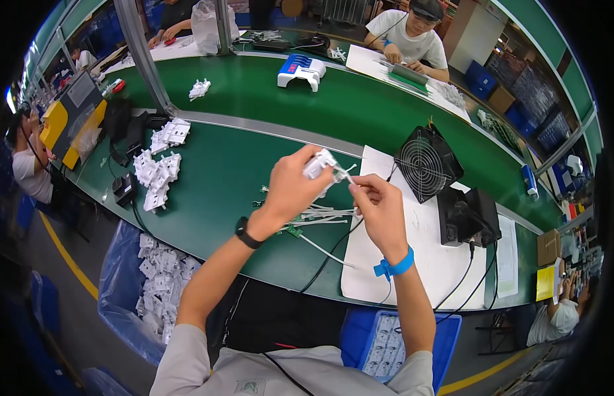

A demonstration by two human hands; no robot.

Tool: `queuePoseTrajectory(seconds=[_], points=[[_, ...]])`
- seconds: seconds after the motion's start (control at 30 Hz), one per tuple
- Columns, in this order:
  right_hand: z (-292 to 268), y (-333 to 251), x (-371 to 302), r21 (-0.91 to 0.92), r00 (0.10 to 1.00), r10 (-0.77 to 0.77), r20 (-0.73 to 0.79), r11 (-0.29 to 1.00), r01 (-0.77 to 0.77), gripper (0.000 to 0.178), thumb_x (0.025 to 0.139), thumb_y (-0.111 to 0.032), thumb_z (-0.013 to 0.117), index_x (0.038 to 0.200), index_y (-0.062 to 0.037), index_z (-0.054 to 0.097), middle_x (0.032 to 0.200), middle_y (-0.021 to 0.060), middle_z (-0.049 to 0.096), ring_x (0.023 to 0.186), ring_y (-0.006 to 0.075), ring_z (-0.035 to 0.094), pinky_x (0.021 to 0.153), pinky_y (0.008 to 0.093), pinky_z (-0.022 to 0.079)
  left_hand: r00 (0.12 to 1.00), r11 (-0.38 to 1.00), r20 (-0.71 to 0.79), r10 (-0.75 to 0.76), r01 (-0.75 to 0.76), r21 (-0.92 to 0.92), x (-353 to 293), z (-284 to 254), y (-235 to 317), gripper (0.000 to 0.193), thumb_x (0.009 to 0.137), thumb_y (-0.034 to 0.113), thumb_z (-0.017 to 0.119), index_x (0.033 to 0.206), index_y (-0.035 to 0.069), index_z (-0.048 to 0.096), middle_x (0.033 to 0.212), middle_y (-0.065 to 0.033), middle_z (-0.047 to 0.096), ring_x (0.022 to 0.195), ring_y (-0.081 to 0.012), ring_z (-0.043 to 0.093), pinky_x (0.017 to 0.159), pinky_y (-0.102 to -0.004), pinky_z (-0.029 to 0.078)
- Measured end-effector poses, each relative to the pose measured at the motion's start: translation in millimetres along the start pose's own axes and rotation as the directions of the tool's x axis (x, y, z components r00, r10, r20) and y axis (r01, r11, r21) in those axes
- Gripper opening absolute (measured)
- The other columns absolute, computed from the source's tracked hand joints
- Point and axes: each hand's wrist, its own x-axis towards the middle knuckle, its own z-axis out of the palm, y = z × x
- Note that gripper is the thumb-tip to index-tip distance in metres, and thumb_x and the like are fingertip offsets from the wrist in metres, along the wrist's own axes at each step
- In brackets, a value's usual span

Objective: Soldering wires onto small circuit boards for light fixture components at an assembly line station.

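Above the green bench, my left hand (pixel 292 187) is closed around a small white plastic housing (pixel 318 165), keeping it raised and tilted. My right hand (pixel 381 210) pinches a thin white cable (pixel 347 177) that runs up to the housing's right side. Whether the cable is fixed in the housing is too small to tell. Below my hands lies a bundle of white cables (pixel 326 215) with small green circuit boards (pixel 292 231) at their left ends. My left hand hides part of the housing and of the bundle.
White housings (pixel 156 173) are piled at left; more fill a blue-lined bin (pixel 125 290) below. A black fan (pixel 425 164) and black power box (pixel 466 218) stand at right by white paper (pixel 376 264). Black cords cross the bench. A co-worker (pixel 412 46) sits opposite.
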Motion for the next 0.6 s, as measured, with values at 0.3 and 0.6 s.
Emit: queuePoseTrajectory(seconds=[0.3,0.6], points=[[-50.5,39.0,-33.6,-0.550,0.921,-0.334,-0.202,0.816,0.175,0.020,0.092,0.000,0.062,0.111,0.0021,0.069,0.093,0.0201,0.066,0.081,0.0401,0.065,0.070,0.0443,0.051,0.989,0.995,0.136,0.051,-0.039,-0.086,18.0,123.4,21.6,0.032,0.087,0.019,0.071,0.107,-0.004,0.061,0.084,-0.0229,0.071,0.073,-0.0391,0.071,0.064,-0.0450,0.053],[-140.7,71.5,-88.3,-0.017,0.803,0.056,-0.593,0.997,-0.081,0.013,0.103,-0.014,0.063,0.102,-0.0009,0.063,0.077,0.0019,0.058,0.065,0.0079,0.054,0.055,0.0246,0.042,0.807,0.999,0.590,0.027,-0.005,-0.039,14.4,160.0,-3.9,0.033,0.089,0.017,0.075,0.112,-0.006,0.069,0.098,-0.0191,0.075,0.087,-0.0200,0.071,0.079,-0.0335,0.055]])
